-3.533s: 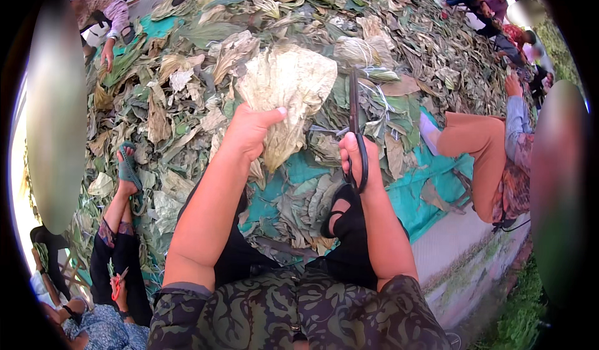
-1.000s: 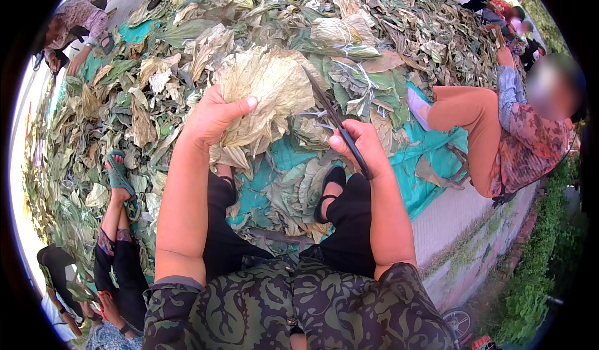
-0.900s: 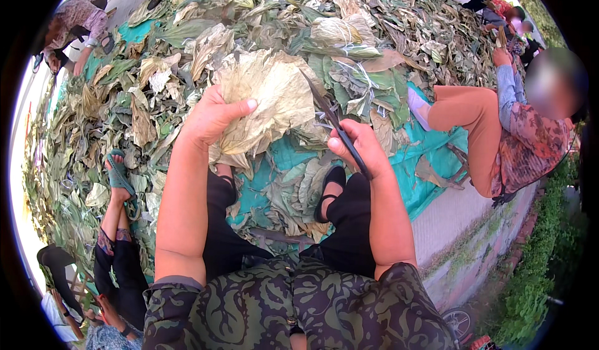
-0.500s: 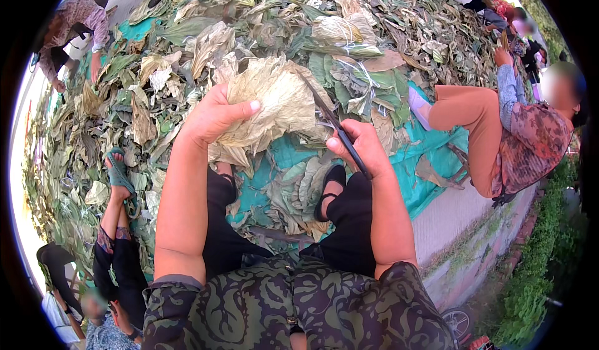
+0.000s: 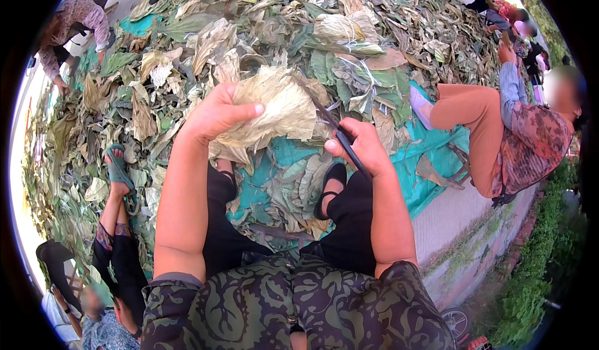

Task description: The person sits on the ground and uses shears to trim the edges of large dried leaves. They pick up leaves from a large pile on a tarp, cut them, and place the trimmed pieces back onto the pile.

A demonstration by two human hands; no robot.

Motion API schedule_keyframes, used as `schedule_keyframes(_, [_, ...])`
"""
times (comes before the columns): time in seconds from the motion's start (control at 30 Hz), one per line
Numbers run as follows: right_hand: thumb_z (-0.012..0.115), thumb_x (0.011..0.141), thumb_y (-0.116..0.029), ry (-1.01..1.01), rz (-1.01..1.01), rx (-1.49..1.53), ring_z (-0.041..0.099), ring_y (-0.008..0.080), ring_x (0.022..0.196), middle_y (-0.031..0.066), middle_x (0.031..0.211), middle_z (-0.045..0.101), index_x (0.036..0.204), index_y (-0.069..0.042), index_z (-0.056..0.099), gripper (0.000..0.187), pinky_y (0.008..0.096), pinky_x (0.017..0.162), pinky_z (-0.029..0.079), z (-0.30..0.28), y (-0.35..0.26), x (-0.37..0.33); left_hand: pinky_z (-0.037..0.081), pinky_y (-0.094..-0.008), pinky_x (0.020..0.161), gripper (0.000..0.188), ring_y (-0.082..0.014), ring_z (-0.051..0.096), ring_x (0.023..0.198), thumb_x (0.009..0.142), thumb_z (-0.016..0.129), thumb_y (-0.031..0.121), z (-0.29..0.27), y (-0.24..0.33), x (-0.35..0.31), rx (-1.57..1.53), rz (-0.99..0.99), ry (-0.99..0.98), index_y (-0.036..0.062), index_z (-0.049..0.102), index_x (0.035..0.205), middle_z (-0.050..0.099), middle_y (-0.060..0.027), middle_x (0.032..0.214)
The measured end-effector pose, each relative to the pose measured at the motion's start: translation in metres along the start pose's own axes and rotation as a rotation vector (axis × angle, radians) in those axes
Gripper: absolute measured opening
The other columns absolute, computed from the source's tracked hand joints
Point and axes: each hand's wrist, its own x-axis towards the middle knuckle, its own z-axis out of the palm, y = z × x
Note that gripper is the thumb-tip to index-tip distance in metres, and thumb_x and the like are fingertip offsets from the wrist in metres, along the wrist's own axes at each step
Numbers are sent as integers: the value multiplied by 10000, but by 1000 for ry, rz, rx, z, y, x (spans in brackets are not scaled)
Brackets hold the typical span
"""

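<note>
My left hand (image 5: 221,114) is closed on a pale, dry, broad leaf (image 5: 284,103), thumb on top and fingers hidden beneath. The leaf spreads to the right over the pile, its right edge close to the dark blade. My right hand (image 5: 363,147) is wrapped round the handle of a long, dark bladed tool (image 5: 337,128). Its blade points up and left along the leaf's right side. Whether it is a knife or closed shears, I cannot tell. Just beyond lies a green leaf bundle (image 5: 362,82) tied with white string, and a paler tied bundle (image 5: 346,30) sits farther off.
Dried leaves (image 5: 143,88) cover the ground over a green tarp (image 5: 415,156). A seated person in brown trousers (image 5: 468,116) is at my right; others sit at the left and far right. A low wall (image 5: 480,256) and green plants (image 5: 530,269) lie at lower right.
The leaf in my left hand has shifted slightly and its right edge now looks straighter and shorter. My hands barely move. The person at the upper left has shifted their arms.
</note>
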Motion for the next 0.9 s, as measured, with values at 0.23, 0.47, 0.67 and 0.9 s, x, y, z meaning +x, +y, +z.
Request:
schedule_keyframes(0.23, [739,575,-469,-7,-14,-103,466,181,538,83,590,507,743,-7,548,527,306,524,397,-1,-4,1,445,-229,710,203,-69,555,756,766,634,99,1,-2,2,-100,70,2,6,613,946,624,-13,863])
schedule_keyframes(0.47, [719,577,-489,-39,-41,-125,482,220,578,96,635,501,745,-19,508,543,327,552,404,0,-7,0,460,-232,716,247,-76,572,755,760,637,74,0,-2,2,-15,41,-21,7,595,994,630,-19,872])
schedule_keyframes(0.67, [714,570,-494,-41,-32,-146,499,259,600,105,652,504,743,-16,504,551,348,563,405,1,-8,0,453,-222,692,202,-62,556,741,765,635,81,2,1,1,-7,39,-24,11,605,952,622,-4,844])
schedule_keyframes(0.9, [706,582,-508,-70,-32,-190,481,236,589,100,629,492,742,-10,522,554,337,552,400,3,-9,1,449,-222,665,170,-56,540,711,774,630,95,-1,-8,5,88,19,-109,4,608,915,612,5,812])
